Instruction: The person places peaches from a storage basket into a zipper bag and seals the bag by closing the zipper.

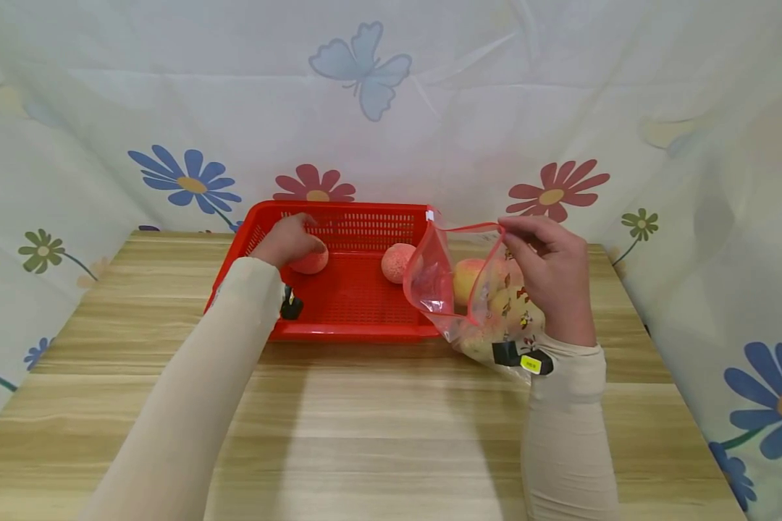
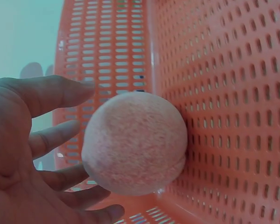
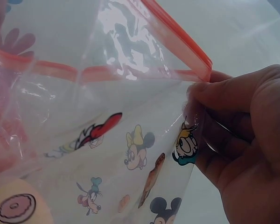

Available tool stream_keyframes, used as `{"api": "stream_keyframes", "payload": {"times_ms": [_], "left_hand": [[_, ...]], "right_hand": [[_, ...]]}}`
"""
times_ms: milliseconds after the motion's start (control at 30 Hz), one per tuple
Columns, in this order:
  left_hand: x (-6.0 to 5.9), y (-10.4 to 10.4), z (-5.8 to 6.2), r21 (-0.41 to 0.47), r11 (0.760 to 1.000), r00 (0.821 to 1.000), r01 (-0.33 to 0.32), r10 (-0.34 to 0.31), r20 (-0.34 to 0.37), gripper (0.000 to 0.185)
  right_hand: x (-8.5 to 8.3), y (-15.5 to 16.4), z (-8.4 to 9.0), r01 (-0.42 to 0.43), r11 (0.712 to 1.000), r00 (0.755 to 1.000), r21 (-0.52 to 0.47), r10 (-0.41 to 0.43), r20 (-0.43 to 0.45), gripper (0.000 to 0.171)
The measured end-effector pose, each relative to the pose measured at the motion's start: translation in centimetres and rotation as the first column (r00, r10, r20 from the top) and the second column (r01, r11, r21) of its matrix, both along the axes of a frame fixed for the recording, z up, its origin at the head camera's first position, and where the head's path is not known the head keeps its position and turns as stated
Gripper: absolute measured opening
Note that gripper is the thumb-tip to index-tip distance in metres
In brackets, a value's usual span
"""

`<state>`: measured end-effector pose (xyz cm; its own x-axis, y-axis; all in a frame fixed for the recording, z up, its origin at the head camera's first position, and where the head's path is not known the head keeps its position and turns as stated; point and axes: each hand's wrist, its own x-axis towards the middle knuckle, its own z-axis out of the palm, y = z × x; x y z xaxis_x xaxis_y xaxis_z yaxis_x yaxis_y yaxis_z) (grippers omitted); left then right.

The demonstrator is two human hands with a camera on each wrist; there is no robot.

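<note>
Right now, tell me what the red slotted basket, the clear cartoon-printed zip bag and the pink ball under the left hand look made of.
Red slotted basket: looks like rigid moulded plastic, with even slots.
Clear cartoon-printed zip bag: thin glossy plastic film; it creases and glares, with a red zip strip.
Pink ball: matte, finely speckled surface, possibly foam; a fake peach perhaps. Uncertain.

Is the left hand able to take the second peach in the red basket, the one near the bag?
Probably yes. That peach lies uncovered in the red basket, but the left hand already rests on another peach.
</note>
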<state>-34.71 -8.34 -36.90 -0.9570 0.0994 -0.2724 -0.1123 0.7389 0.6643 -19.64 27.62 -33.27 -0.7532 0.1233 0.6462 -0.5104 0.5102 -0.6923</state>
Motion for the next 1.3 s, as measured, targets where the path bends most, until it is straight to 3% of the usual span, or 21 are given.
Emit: {"api": "stream_keyframes", "payload": {"times_ms": [333, 500, 700, 833, 1033, 1300], "left_hand": [[-0.5, -0.2, -0.9, -0.025, 0.999, 0.997, -0.024, 0.026, 0.072, 0.076], [-0.5, -0.2, -0.9, -0.010, 0.998, 0.994, -0.056, 0.056, 0.088, 0.075], [-0.4, -0.1, -0.7, -0.040, 0.998, 0.995, -0.047, 0.051, 0.088, 0.076], [-0.2, -0.1, -0.3, -0.043, 0.998, 0.996, -0.036, 0.040, 0.083, 0.076], [0.4, 0.1, 1.0, -0.112, 0.993, 0.999, 0.039, -0.039, 0.000, 0.074], [1.4, 0.6, 2.7, -0.113, 0.990, 0.995, 0.081, -0.088, -0.056, 0.072]], "right_hand": [[0.0, 0.0, 0.0, -0.009, 1.000, 1.000, -0.018, 0.009, -0.004, 0.020], [-0.1, 0.0, -0.1, -0.008, 1.000, 1.000, -0.011, 0.008, -0.011, 0.020], [-0.1, 0.1, -0.2, 0.020, 0.999, 0.999, -0.038, -0.021, -0.033, 0.020], [-0.2, 0.4, -0.2, 0.060, 0.993, 0.998, -0.097, -0.062, -0.027, 0.021], [-0.4, 1.1, -0.2, 0.069, 0.979, 0.997, -0.191, -0.076, -0.030, 0.021], [-0.5, 2.4, -0.3, 0.107, 0.947, 0.994, -0.303, -0.111, 0.005, 0.020]]}}
